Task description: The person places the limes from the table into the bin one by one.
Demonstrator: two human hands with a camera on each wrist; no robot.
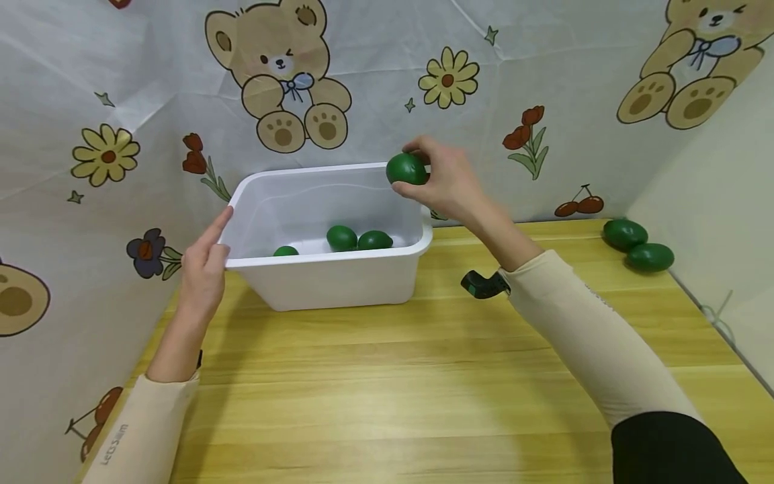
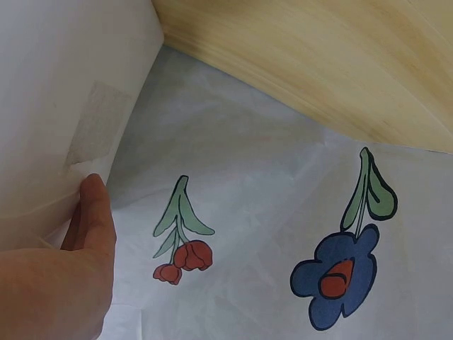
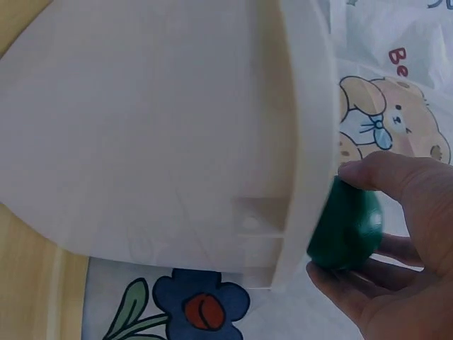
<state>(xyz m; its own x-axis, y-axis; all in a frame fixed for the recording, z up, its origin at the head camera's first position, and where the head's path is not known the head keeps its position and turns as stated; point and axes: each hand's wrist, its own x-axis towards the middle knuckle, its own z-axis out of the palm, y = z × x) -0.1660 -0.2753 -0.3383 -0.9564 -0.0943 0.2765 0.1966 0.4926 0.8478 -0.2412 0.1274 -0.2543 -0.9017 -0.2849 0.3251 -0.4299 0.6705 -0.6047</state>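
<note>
A white plastic bin (image 1: 338, 286) stands on the wooden table against the patterned cloth. Its left rim is held by my left hand (image 1: 203, 269); in the left wrist view, fingers (image 2: 95, 212) lie against the outer wall under the rim. Above the bin's back right corner, my right hand (image 1: 444, 176) pinches a glossy dark green oval fruit (image 1: 406, 169) between thumb and fingers. The right wrist view shows that fruit (image 3: 348, 223) just beyond the rim. Inside the bin lie a green fruit (image 1: 341, 238), another green fruit (image 1: 375, 240) and a partly hidden green fruit (image 1: 286, 251).
Two more fruits, a green one (image 1: 625, 234) and another green one (image 1: 650, 257), lie at the table's back right corner. Bear-and-flower cloth (image 1: 387, 87) covers the back and left sides. A pale wall (image 1: 725, 235) borders the right edge of the wooden table (image 1: 375, 390).
</note>
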